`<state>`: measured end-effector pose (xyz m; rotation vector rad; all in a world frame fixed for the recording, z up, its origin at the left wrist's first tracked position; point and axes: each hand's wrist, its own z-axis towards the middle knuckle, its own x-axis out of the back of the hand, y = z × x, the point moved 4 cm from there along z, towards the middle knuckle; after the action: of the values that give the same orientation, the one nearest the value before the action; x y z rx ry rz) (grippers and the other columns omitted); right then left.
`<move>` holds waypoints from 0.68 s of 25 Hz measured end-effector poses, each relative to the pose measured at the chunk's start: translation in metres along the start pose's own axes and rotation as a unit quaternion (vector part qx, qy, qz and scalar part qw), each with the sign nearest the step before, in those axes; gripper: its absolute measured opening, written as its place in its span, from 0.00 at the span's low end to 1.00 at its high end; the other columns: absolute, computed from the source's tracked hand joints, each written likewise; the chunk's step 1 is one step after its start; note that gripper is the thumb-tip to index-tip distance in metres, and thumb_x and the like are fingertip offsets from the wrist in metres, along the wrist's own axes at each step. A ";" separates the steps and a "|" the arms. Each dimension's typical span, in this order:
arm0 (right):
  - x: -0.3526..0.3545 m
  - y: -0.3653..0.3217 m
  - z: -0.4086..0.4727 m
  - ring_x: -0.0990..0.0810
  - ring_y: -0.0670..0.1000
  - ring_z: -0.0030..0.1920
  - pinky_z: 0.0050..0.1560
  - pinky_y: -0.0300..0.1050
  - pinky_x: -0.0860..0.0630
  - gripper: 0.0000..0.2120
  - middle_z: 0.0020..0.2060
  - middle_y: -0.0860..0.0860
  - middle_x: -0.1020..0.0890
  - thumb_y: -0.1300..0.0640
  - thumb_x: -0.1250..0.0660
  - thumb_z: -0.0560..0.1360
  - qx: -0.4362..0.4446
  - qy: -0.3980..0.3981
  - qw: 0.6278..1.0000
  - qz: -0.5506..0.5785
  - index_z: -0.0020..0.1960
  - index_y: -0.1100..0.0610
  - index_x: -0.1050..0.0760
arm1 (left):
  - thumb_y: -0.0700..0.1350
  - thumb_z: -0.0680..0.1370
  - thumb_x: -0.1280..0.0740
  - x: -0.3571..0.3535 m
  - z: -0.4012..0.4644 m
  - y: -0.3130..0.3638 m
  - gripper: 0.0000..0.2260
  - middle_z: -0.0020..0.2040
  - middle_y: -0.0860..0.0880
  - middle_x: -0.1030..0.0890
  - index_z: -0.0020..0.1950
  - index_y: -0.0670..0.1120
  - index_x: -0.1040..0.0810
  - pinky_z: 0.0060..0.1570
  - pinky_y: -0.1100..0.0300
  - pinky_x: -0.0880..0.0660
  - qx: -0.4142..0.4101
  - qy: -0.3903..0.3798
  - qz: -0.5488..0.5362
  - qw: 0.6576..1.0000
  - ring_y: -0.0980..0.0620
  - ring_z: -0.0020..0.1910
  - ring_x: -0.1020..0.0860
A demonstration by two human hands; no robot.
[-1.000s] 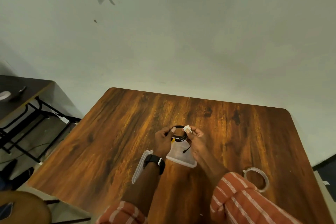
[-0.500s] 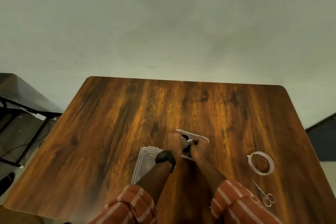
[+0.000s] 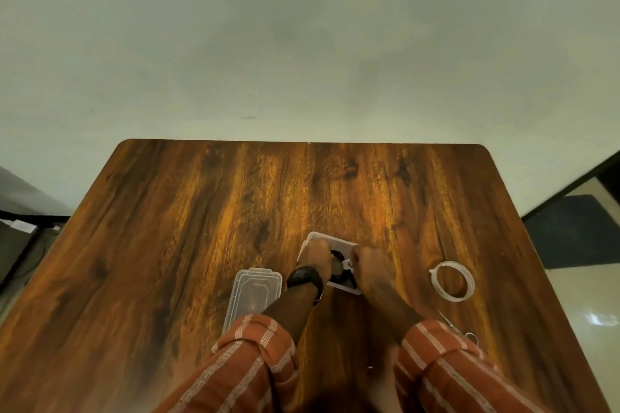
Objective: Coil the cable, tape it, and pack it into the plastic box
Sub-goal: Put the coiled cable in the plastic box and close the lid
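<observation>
Cable [image 3: 336, 265] coil in plastic box [image 3: 313, 238] | both hands pinching it | no readable writing

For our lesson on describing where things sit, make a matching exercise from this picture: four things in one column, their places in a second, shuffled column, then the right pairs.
Things
1. coiled cable
2. clear lid
3. tape roll
4. scissors

Places
A. by the right sleeve, near the table's right edge
B. flat on the table, left of the left wrist
C. inside the plastic box, between both hands
D. lying alone, right of the right hand

Pairs: 1-C, 2-B, 3-D, 4-A
</observation>
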<state>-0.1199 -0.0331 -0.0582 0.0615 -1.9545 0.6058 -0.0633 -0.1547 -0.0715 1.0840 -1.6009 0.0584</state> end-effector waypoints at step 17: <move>0.034 0.057 -0.042 0.21 0.44 0.49 0.48 0.33 0.23 0.18 0.55 0.48 0.19 0.54 0.28 0.73 0.056 0.148 0.973 0.169 0.62 0.53 0.25 | 0.55 0.79 0.42 0.007 -0.116 -0.071 0.17 0.51 0.47 0.18 0.54 0.46 0.19 0.52 0.53 0.28 -0.095 0.230 0.064 0.966 0.46 0.50 0.21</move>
<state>-0.1175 0.0426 -0.0364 -0.2833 -1.6486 0.8959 0.0706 -0.1351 -0.0597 0.7496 -1.2254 0.2231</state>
